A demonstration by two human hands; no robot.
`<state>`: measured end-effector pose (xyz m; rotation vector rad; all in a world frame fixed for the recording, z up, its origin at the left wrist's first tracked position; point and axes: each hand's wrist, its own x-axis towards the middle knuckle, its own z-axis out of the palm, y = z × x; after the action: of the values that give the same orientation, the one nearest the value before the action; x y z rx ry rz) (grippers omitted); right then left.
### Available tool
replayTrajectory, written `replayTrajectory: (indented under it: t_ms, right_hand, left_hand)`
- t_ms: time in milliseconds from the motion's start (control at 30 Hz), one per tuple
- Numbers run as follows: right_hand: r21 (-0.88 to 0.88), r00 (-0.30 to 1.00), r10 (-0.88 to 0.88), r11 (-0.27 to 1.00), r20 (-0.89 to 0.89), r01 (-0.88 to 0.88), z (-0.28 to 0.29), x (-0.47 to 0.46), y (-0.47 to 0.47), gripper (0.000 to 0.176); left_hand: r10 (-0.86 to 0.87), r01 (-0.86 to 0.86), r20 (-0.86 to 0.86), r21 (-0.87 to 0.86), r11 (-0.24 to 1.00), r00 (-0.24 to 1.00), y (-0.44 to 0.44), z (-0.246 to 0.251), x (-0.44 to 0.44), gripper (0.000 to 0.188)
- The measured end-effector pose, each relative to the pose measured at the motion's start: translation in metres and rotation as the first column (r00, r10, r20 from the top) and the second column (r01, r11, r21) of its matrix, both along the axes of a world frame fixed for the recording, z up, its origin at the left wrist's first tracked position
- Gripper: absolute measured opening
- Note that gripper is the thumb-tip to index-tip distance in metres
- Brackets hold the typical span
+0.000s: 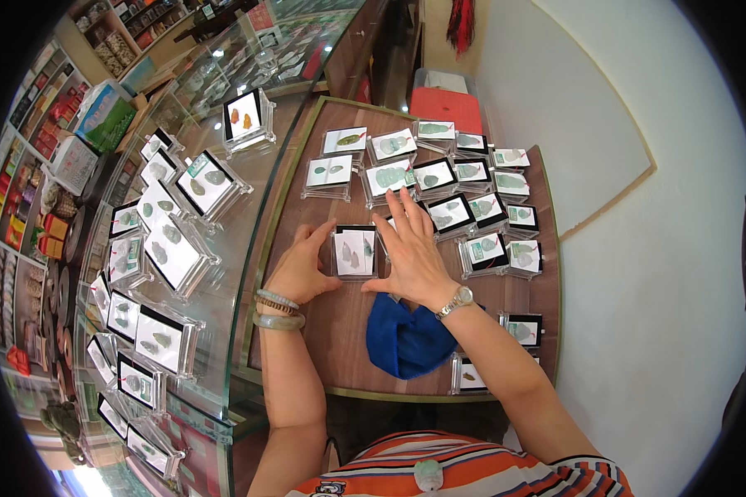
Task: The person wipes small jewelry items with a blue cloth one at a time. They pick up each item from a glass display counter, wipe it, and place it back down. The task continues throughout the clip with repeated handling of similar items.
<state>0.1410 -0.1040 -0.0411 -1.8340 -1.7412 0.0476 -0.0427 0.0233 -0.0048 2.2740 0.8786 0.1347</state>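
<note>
On the wooden tabletop (332, 323) lies a clear display case (353, 276) with a black insert, white cards and small carved pendants. My left hand (301, 261) is at its left side, thumb and forefinger spread along that edge; whether they touch the case is unclear. To the right, my right hand (413, 261) has its fingers spread and reaching up towards the neighbouring cases, partly covering one behind it. Its thumb points at the case's lower right corner. A crumpled blue cloth (407, 341) lies beneath my right wrist.
Several clear cases with pale green carvings, including one case (388, 177), crowd the table's far and right sides. At left, a glass counter (224, 298) bears more cases, such as one with orange pieces (244, 118). A white wall (646, 279) borders the right. A red stool (446, 107) stands behind.
</note>
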Motion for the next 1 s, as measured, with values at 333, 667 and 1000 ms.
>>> replayTrajectory:
  t_ms: [333,667,1000]
  right_hand:
    - [0.005,0.999,0.026,1.0,-0.035,-0.026,0.001,-0.001,0.011,0.09]
    - [0.034,0.971,0.1,0.995,-0.216,-0.095,0.034,0.003,-0.005,0.094]
    - [0.108,0.957,0.093,0.992,-0.276,-0.065,0.085,0.018,-0.029,0.089]
  left_hand:
    - [0.008,-0.029,0.208,0.097,0.995,0.978,0.013,-0.02,-0.011,0.058]
    - [0.175,-0.226,0.214,0.244,0.943,0.961,0.013,-0.014,-0.011,0.039]
    - [0.182,-0.242,0.354,0.131,0.961,0.917,0.003,0.003,-0.002,0.038]
